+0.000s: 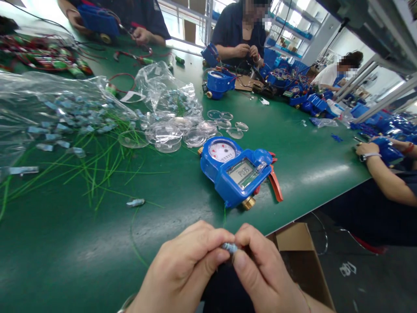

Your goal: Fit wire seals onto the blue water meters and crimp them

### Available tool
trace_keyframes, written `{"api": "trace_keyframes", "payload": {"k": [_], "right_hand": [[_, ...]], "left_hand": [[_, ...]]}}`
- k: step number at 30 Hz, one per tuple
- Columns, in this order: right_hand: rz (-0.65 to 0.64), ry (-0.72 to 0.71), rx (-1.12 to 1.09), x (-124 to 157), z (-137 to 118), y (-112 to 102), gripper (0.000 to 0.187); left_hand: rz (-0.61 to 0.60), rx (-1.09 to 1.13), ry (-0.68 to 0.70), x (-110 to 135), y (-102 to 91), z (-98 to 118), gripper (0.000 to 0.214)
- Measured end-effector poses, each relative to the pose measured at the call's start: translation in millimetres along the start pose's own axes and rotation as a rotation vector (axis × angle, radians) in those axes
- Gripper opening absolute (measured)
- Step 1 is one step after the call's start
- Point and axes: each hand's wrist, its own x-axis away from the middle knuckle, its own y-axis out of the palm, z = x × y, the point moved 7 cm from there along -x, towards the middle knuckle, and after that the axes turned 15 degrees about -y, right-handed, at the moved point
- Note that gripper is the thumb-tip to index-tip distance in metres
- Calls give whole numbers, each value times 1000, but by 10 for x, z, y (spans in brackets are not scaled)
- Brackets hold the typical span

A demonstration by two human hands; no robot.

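Head view: both hands pinch a small silver-blue seal at the table edge.
Left hand and right hand clamp thumb and forefinger on the seal from opposite sides, so it sits between the fingertips, partly hidden. A blue water meter lies on the green table just beyond.

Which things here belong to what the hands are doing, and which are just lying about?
In hand: left hand and right hand, both pinching a small bluish plastic seal; thin green wire from the blue plastic water meter.
Lying about: clear round plastic discs; clear plastic bag of seals; loose green wires; brown cardboard box.
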Motion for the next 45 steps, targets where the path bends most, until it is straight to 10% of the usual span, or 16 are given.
{"api": "trace_keyframes", "payload": {"k": [17,30,39,45], "right_hand": [[-37,125,-210,89,56,97,16],[284,427,-958,142,301,265,24],[225,414,-767,209,355,234,28],[149,102,-46,163,177,93,13]], "left_hand": [[23,-37,129,48,-14,63,21],[110,-118,13,16,3,-30,32],[11,0,-86,-50,17,-78,21],[11,56,-197,-63,-29,-105,10]]}}
